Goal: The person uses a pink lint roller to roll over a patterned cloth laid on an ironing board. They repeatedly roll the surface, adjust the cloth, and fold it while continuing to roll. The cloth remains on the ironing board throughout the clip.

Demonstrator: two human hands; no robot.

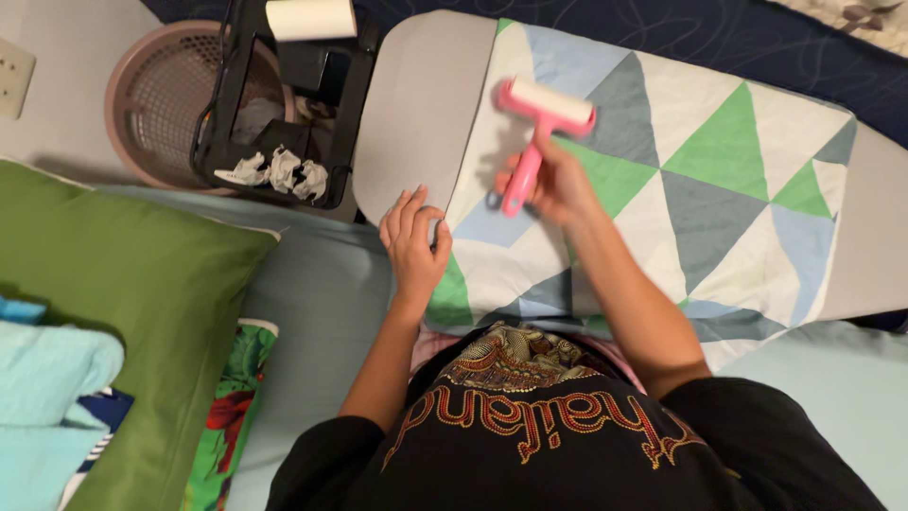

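We grip the pink lint roller (539,123) by its handle in our right hand (558,180) over the triangle-patterned pillowcase (681,189) on the grey ironing board (416,104) — our left hand (414,241), fingers loosely spread, pins its edge flat

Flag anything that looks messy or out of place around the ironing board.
Crumpled white sheets lie loose on the black rack beside the board, not in the pink basket. The patterned cloth lies flat; nothing else stands out.
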